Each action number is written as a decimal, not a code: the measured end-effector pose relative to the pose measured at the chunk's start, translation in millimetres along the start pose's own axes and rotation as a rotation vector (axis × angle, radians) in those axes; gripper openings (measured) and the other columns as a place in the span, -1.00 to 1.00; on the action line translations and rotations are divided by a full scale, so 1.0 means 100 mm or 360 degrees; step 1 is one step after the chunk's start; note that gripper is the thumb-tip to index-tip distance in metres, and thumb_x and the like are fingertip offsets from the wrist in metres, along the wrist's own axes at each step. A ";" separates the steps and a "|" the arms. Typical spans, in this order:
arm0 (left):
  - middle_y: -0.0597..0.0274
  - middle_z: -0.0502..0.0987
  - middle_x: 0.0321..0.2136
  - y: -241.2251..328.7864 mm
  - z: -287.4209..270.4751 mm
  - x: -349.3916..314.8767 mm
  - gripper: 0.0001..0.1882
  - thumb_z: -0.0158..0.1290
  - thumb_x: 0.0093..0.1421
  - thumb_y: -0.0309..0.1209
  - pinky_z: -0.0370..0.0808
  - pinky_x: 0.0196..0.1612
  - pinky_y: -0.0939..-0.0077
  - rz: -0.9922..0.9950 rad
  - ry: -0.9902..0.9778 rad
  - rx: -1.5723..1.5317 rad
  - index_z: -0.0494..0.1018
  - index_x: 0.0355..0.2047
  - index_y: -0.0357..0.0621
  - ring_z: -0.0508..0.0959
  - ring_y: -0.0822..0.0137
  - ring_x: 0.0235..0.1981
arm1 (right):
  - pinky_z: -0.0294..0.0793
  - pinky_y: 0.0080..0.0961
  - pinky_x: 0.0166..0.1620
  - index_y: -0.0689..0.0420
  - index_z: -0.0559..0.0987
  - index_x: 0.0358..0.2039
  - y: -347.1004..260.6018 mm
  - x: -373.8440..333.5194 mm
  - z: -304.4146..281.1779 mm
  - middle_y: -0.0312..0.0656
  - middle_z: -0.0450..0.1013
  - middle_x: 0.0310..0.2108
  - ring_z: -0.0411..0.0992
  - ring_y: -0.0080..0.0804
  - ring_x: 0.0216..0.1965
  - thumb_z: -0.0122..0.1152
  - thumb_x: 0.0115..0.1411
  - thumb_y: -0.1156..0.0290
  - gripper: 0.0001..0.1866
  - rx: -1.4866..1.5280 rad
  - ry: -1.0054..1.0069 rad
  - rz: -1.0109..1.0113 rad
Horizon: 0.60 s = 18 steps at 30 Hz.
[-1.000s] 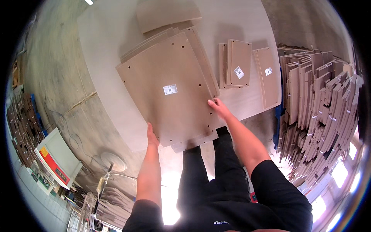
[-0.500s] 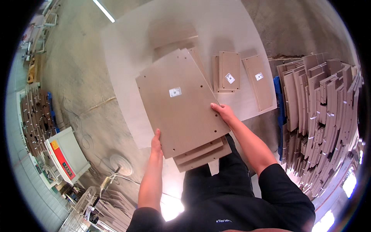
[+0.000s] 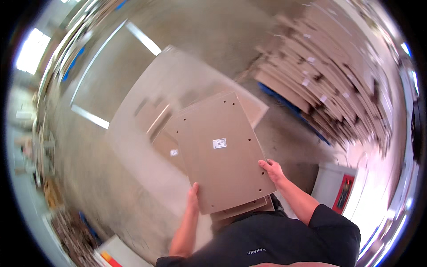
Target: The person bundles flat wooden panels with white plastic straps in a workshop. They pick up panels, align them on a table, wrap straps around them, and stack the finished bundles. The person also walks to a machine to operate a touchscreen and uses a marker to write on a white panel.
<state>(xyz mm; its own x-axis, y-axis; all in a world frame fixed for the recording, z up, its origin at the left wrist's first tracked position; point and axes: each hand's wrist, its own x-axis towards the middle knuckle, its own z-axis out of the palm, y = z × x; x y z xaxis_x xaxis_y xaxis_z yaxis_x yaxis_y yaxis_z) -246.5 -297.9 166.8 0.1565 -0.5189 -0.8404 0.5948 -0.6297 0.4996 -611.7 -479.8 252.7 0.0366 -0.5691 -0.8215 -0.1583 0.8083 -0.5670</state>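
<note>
Here, a small stack of brown fibreboard panels carried flat, out ahead of the chest, clear of the bench. Top panel large and roughly rectangular, drilled with small holes along its edges, a small white label near its middle. At least 2 more panels showing beneath as thin edges at the near end.

Left hand clamped on the near left corner of the stack, thumb on top, fingers hidden below. Right hand closed over the right edge, a little farther forward, fingers curled onto the top face. Both hands shut on the stack; neither free.

Long axis of the stack pointing away from the body and slightly leftward, toward the near corner of the bench. Stack lying straight forward of both hands, its far end overlapping the bench's near right area in view. Right hand somewhat nearer the far end than the left, so probably the leading hand in any setting down.

On the bench, blurred by motion: more brown panels lying flat near the middle and toward the right edge, one with a small white label. Exact count not readable.

Off to the right, a tall heap of similar boards on a blue pallet, well apart from the bench. Low at right, a white machine with a red panel.
</note>
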 end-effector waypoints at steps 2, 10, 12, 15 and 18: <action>0.05 0.56 0.07 0.15 0.34 0.11 -0.41 0.12 0.37 -0.04 0.44 0.21 0.26 0.0005 -0.0324 0.0040 0.43 0.16 -0.31 0.54 0.17 0.06 | 0.53 -0.38 0.01 0.37 0.58 0.05 0.56 -0.10 -0.42 -0.10 0.61 -0.11 0.58 -0.35 -0.12 0.43 0.11 -0.19 -0.18 -0.0020 0.0299 -0.0111; -0.08 0.38 0.25 -0.29 1.67 0.29 -0.04 0.25 0.27 0.03 0.34 0.32 0.12 0.0078 -0.0728 0.0792 0.12 0.36 -0.49 0.39 0.10 0.27 | 0.49 -0.46 -0.11 0.32 0.61 0.00 1.90 -1.44 -1.64 -0.18 0.59 -0.22 0.52 -0.47 -0.21 0.46 0.08 -0.19 -0.21 0.0750 0.0891 -0.0242; -0.14 0.36 0.27 -0.57 2.25 0.33 0.05 0.27 0.23 0.07 0.31 0.35 0.10 0.0099 -0.0773 0.1001 0.05 0.39 -0.52 0.36 0.05 0.30 | 0.46 -0.50 -0.21 0.28 0.63 -0.05 2.33 -1.66 -1.91 -0.27 0.56 -0.29 0.46 -0.56 -0.30 0.45 0.09 -0.18 -0.27 0.0992 0.1017 -0.0314; -0.17 0.37 0.26 -1.08 3.36 -0.32 0.05 0.29 0.21 0.07 0.34 0.33 0.06 0.0166 -0.0947 0.1269 0.06 0.37 -0.51 0.39 0.02 0.29 | 0.47 -0.49 -0.17 0.27 0.64 -0.05 3.12 -2.02 -2.40 -0.26 0.57 -0.27 0.47 -0.54 -0.27 0.46 0.11 -0.15 -0.30 0.1283 0.1243 -0.0464; -0.11 0.48 0.15 -1.72 4.55 -0.93 -0.12 0.28 0.25 -0.01 0.44 0.25 0.08 0.0029 -0.1288 0.1434 0.21 0.29 -0.47 0.50 0.03 0.18 | 0.49 -0.47 -0.09 0.28 0.64 -0.05 3.69 -2.31 -3.08 -0.23 0.59 -0.23 0.50 -0.51 -0.20 0.47 0.11 -0.12 -0.32 0.1536 0.1405 -0.0455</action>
<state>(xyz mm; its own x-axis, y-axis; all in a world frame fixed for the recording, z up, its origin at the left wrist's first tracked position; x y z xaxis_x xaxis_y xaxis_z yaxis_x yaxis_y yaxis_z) -722.4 -404.0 255.0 -0.5711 -0.5402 -0.6181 -0.2152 -0.6281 0.7478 -982.8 -96.7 251.5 -0.7521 -0.3451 -0.5615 0.5170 0.2195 -0.8274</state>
